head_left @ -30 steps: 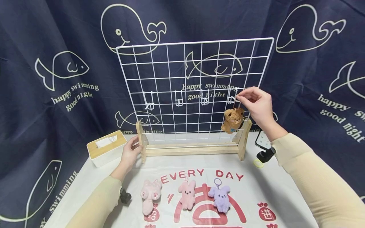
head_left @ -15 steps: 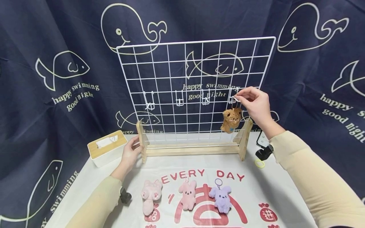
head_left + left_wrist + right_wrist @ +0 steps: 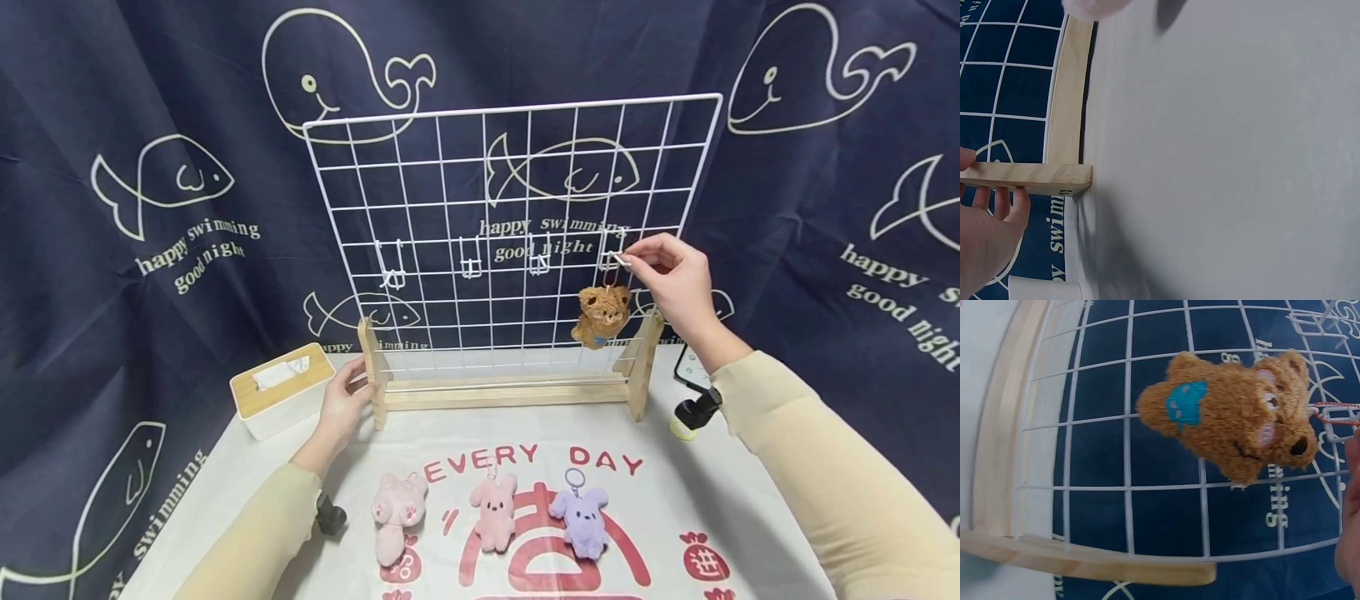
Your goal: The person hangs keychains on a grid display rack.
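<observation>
My right hand [image 3: 675, 275] pinches with thumb and forefinger at the tip of the rightmost white hook [image 3: 611, 260], where the bead-chain loop of a brown plush bear keychain [image 3: 602, 315] is. The bear hangs below the hook, in front of the grid; in the right wrist view its blue patch [image 3: 1186, 403] faces out, and the fingertips are partly cut off. My left hand [image 3: 348, 396] grips the left wooden leg [image 3: 372, 375] of the rack, thumb on one side and fingers on the other. The white wire grid [image 3: 510, 202] stands upright in its wooden base [image 3: 502, 396].
Three plush keychains lie on the table in front: a pale pink one [image 3: 397, 517], a pink one [image 3: 494, 512] and a purple one [image 3: 583, 521]. A tissue box [image 3: 281, 392] stands left. A phone [image 3: 692, 367] and a yellow ring [image 3: 681, 429] lie right.
The bear has shifted slightly left and turned its face more toward the front. My right hand stays at the hook; my left hand has kept its hold on the leg.
</observation>
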A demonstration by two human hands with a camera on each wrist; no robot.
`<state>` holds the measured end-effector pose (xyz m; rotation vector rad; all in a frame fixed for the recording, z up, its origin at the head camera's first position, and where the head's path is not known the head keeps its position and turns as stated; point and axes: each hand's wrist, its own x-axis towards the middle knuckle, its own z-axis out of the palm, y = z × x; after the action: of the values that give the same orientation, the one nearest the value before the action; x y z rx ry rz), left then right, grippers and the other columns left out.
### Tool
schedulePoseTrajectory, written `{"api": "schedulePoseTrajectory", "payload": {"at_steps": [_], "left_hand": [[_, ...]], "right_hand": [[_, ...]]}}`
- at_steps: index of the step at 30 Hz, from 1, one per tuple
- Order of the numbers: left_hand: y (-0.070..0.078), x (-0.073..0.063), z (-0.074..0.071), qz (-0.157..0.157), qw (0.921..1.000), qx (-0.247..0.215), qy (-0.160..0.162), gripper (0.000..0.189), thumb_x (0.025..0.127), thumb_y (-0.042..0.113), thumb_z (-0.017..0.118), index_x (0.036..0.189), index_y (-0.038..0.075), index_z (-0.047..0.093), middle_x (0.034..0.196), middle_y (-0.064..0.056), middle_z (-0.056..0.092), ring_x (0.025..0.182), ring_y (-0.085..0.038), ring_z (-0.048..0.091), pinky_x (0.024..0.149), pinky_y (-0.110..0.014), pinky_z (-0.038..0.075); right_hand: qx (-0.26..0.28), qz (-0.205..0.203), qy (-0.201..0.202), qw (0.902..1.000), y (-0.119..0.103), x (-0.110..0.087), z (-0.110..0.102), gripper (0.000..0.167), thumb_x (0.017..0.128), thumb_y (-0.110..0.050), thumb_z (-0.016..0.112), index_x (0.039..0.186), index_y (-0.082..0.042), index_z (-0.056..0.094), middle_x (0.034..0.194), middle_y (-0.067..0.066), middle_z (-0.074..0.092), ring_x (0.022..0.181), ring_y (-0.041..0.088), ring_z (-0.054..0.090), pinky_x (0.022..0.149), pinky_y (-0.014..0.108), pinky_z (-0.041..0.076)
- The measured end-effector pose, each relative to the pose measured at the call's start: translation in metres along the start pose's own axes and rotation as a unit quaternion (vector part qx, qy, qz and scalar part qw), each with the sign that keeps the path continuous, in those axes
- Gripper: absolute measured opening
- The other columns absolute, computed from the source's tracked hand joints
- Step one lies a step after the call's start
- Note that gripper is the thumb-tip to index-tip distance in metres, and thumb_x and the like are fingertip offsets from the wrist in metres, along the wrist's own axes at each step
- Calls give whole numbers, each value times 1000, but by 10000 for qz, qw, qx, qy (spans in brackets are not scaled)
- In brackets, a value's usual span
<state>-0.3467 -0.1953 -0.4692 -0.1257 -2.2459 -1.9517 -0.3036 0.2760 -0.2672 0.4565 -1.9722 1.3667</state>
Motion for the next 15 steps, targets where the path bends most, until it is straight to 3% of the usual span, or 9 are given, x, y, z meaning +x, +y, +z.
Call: {"api": "schedulePoseTrajectory", "payload": {"at_steps": [7,12,15], "left_hand": [[0,1,1,26,10000,31,-46,58,93,-9,58,149,-2,44,150,-25,46,135,-44,48,115,-50,42],[1,1,1,42,10000,10,-16,57,93,-9,58,148,-2,45,150,-25,47,134,-44,48,114,-50,42],[1,1,0,32,10000,36,-11,57,93,-9,58,148,-3,45,149,-25,47,134,-44,48,114,-50,43]], "right_hand": [[-65,211,-56,9997,22,-17,-12,16,97,-1,66,102,14,66,84,-4,74,76,6,68,65,13,52],[108,389,-261,9988,47,-29,-18,21,101,-5,61,106,15,65,85,-6,73,76,7,67,62,16,52],[163,458,-436,9979,51,-39,-19,21,102,-5,60,107,15,64,85,-6,73,76,7,68,62,17,53]]}}
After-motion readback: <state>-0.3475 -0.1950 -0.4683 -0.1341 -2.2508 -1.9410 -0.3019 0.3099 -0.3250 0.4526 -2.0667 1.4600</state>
